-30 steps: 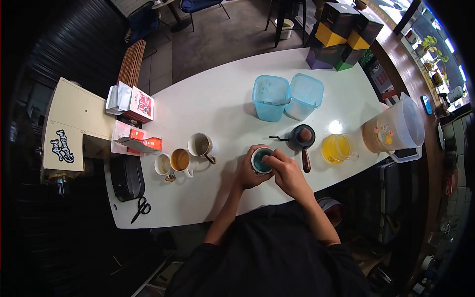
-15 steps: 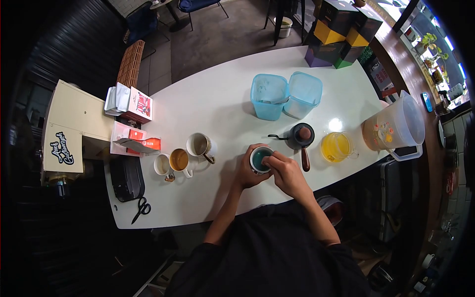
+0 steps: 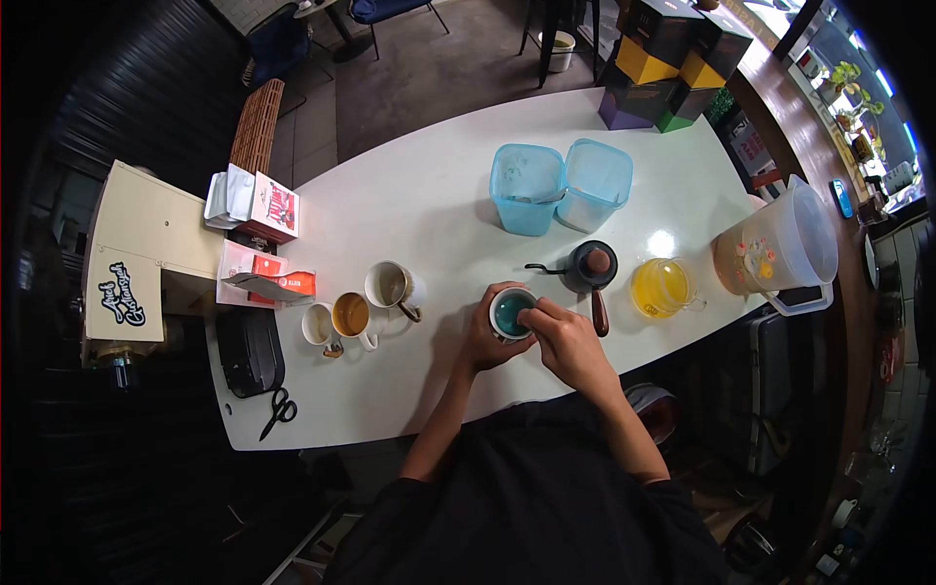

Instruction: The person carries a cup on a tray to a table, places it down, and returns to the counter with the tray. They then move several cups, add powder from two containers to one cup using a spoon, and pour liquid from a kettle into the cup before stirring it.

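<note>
A cup (image 3: 509, 310) with a pale rim and blue-green liquid inside is in front of me, near the table's front edge. My left hand (image 3: 487, 336) is wrapped round its left and lower side. Over the cup's right rim, my right hand (image 3: 568, 339) has its fingers pinched together, the tips over the liquid. What they hold, if anything, is hidden. Just behind and to the right stands a dark coffee grinder (image 3: 592, 265) with a crank and a wooden handle (image 3: 600, 314). A glass pitcher of yellow liquid (image 3: 661, 289) is farther right.
Left of me are a cup (image 3: 317, 324), a mug of brown liquid (image 3: 352, 315) and a larger mug (image 3: 390, 285). Scissors (image 3: 279, 412) lie at the front left. Two blue containers (image 3: 527, 222) stand behind, a big plastic jug (image 3: 795, 244) right, stacked boxes (image 3: 639, 102) at the back.
My right hand's fingertips have shifted very slightly over the cup, which is still in my left hand. The view has moved a little; the other things stay in place.
</note>
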Tool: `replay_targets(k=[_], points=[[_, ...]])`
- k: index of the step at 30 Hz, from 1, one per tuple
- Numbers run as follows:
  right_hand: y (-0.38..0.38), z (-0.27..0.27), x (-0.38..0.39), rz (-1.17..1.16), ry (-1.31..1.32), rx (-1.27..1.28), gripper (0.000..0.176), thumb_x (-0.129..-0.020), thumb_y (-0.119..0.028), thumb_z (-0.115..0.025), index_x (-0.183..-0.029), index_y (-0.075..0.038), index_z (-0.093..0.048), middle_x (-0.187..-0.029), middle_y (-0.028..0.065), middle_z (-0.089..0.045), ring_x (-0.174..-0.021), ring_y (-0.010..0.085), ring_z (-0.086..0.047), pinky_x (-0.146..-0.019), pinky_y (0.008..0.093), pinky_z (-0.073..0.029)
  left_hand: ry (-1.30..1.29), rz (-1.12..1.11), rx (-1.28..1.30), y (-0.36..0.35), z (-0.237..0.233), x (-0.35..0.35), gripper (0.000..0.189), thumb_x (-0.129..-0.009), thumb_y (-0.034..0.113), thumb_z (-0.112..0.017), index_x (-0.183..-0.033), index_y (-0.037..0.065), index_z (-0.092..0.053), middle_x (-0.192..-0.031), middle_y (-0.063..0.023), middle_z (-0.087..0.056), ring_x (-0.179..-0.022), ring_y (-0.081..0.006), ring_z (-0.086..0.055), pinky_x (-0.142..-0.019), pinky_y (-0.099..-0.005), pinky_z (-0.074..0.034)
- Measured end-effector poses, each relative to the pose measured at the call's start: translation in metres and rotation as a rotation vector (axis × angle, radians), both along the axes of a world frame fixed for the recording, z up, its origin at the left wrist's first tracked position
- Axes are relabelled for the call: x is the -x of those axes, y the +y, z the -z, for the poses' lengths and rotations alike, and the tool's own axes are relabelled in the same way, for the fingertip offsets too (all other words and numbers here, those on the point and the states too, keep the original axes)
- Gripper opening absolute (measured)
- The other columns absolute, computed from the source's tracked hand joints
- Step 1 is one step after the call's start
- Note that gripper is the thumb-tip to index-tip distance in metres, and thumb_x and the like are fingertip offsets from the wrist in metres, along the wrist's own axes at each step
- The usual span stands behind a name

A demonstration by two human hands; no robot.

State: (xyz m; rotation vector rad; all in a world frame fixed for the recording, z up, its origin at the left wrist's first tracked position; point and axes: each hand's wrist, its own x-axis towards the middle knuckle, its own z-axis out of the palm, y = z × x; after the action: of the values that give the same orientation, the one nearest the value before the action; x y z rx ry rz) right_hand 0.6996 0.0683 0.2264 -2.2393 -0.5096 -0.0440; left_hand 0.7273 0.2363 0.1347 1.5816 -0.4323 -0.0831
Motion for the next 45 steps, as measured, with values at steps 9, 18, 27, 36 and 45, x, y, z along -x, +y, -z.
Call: replay_targets(k=[9, 18, 27, 36, 45], points=[[0.008, 0.007, -0.008, -0.004, -0.056, -0.107, 0.024, -0.078, 0.006, -0.059, -0.099, -0.002, -0.065, -0.090, 0.0145, -0.060, -0.078, 0.0370, -0.063, -0.068, 0.0422, -0.050, -0.022, -0.014, -0.007, 0.000, 0.005, 0.000, 0.071, -0.064, 0.009, -0.083, -0.125, 0.005, -0.049, -0.116, -0.0097, -0.059, -0.108, -0.0205, -0.059, -0.094, -0.0345, -0.048], [-0.005, -0.004, -0.005, -0.014, -0.048, 0.001, 0.023, -0.073, 0.004, -0.059, -0.094, -0.003, -0.063, -0.088, 0.0130, -0.060, -0.076, 0.0355, -0.063, -0.064, 0.0436, -0.050, 0.011, -0.007, -0.030, 0.000, -0.005, 0.000, 0.071, -0.064, 0.010, -0.084, -0.125, 0.005, -0.049, -0.116, -0.0095, -0.059, -0.107, -0.0199, -0.060, -0.094, -0.0341, -0.048], [0.006, 0.010, -0.012, 0.001, -0.045, -0.180, 0.021, -0.080, 0.006, -0.059, -0.099, 0.000, -0.066, -0.088, 0.0150, -0.060, -0.077, 0.0374, -0.062, -0.067, 0.0419, -0.049, -0.021, -0.030, -0.025, -0.001, 0.006, 0.001, 0.070, -0.065, 0.011, -0.084, -0.125, 0.005, -0.049, -0.115, -0.0095, -0.059, -0.107, -0.0197, -0.059, -0.094, -0.0337, -0.048], [-0.006, -0.004, -0.007, 0.022, -0.056, 0.039, 0.018, -0.080, 0.003, -0.061, -0.096, -0.001, -0.065, -0.085, 0.0130, -0.060, -0.075, 0.0362, -0.062, -0.065, 0.0420, -0.049, -0.002, -0.014, -0.021, 0.000, -0.001, 0.000, 0.072, -0.064, 0.012, -0.084, -0.126, 0.005, -0.048, -0.118, -0.0106, -0.058, -0.109, -0.0207, -0.059, -0.095, -0.0342, -0.047], [0.008, 0.012, -0.010, -0.009, -0.073, -0.148, 0.020, -0.081, 0.004, -0.060, -0.099, 0.000, -0.066, -0.087, 0.0155, -0.060, -0.076, 0.0365, -0.063, -0.065, 0.0426, -0.049, 0.087, 0.000, 0.034, 0.000, -0.006, 0.003, 0.071, -0.063, 0.008, -0.083, -0.125, 0.004, -0.048, -0.117, -0.0101, -0.058, -0.108, -0.0201, -0.059, -0.093, -0.0337, -0.048]])
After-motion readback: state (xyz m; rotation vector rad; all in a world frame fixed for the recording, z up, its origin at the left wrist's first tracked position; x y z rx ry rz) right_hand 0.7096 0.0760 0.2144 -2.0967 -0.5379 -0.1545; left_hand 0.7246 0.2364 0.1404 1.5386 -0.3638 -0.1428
